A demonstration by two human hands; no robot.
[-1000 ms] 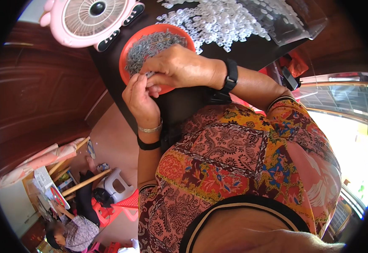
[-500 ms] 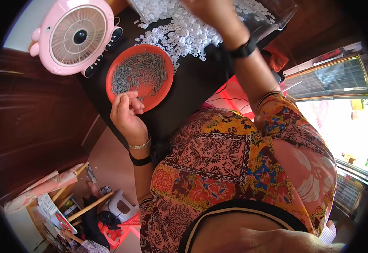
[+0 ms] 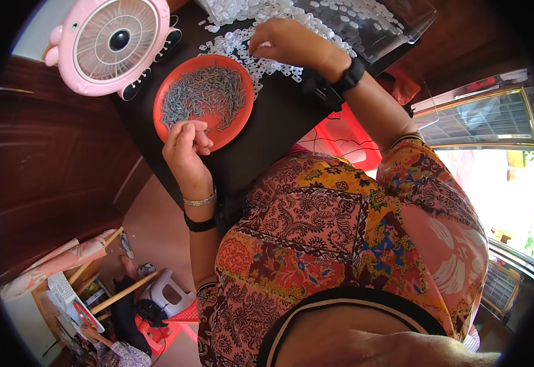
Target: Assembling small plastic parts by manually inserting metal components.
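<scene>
An orange round dish (image 3: pixel 240 125) full of small grey metal pieces (image 3: pixel 202 92) sits on a black tabletop (image 3: pixel 273 131). My left hand (image 3: pixel 186 147) rests at the dish's near rim with fingers curled, pinching over the grey pieces; whether it holds one I cannot tell. My right hand (image 3: pixel 282 41) reaches out over a heap of small white plastic pieces (image 3: pixel 242 43) beyond the dish, fingers bent down onto them. A black watch is on my right wrist; a bracelet and a black band are on my left.
A pink round fan (image 3: pixel 111 43) stands at the table's far left. A clear plastic tray (image 3: pixel 371 27) with more white pieces lies at the far right. A red stool (image 3: pixel 340 137) shows under the table edge. Clutter lies on the floor at lower left.
My right hand left the dish and swung out to the white pieces. My left hand drew back from over the dish to its near rim.
</scene>
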